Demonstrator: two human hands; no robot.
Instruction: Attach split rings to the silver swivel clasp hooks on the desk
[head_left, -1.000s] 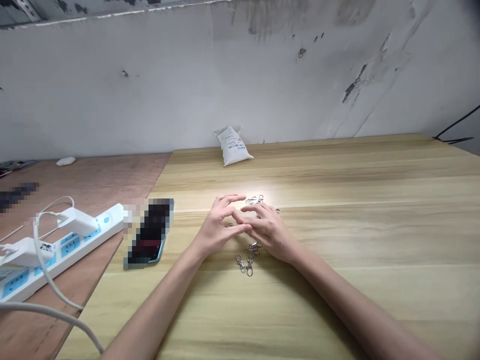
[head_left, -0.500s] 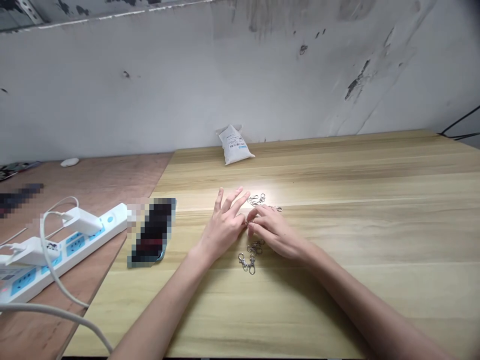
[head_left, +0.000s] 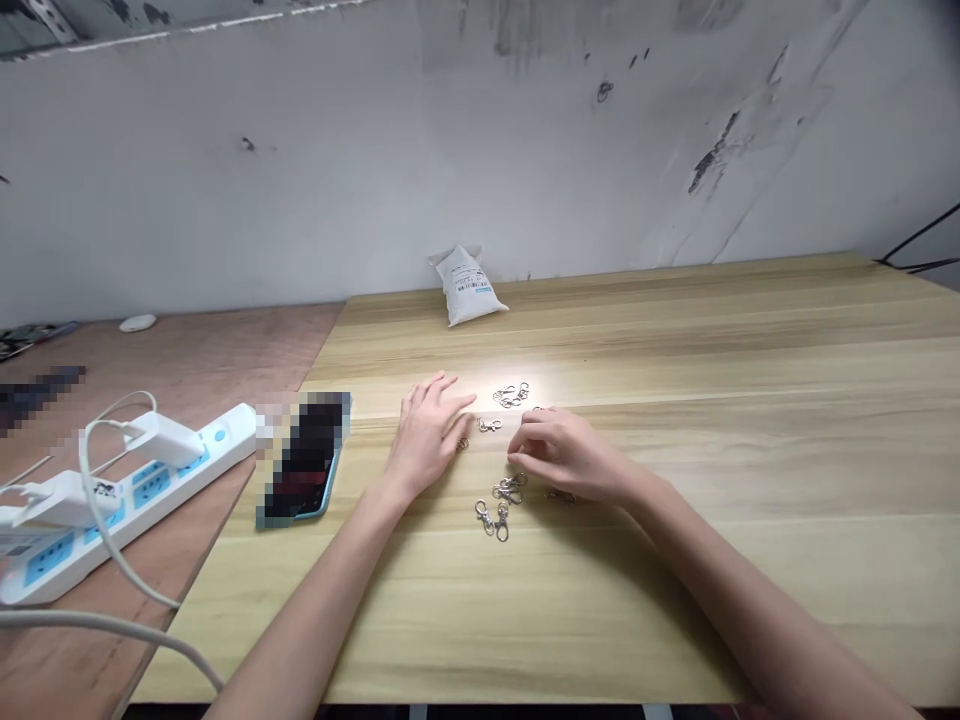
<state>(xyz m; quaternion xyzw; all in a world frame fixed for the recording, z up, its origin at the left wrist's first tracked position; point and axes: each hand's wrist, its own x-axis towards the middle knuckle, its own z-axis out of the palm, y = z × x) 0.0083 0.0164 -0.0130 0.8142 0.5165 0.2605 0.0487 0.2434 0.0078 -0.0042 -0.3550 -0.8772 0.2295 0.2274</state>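
Observation:
My left hand [head_left: 431, 432] rests on the wooden tabletop with its fingers spread, nothing in its grasp. A small ring [head_left: 463, 443] lies beside its thumb. My right hand [head_left: 566, 452] is curled with thumb and fingers drawn together; whatever may be between the fingertips is hidden. Between the hands lies a single silver swivel clasp [head_left: 490, 426]. Beyond it is a loose group of clasps [head_left: 511, 396]. Nearer me sit a small pile of clasps [head_left: 509, 489] and a pair of clasps [head_left: 502, 522]. Another metal piece [head_left: 560, 495] shows partly below my right hand.
A phone [head_left: 327, 490] with a blue edge, partly pixelated, lies left of my left hand. A white power strip [head_left: 236, 428] with plugged-in chargers and cables runs along the far left. Against the wall, a white labelled pouch [head_left: 470, 290] stands at the table's back.
My hands have moved apart, the left one leftward and the right one slightly rightward. A clasp now shows on the table between them, where their fingertips met before.

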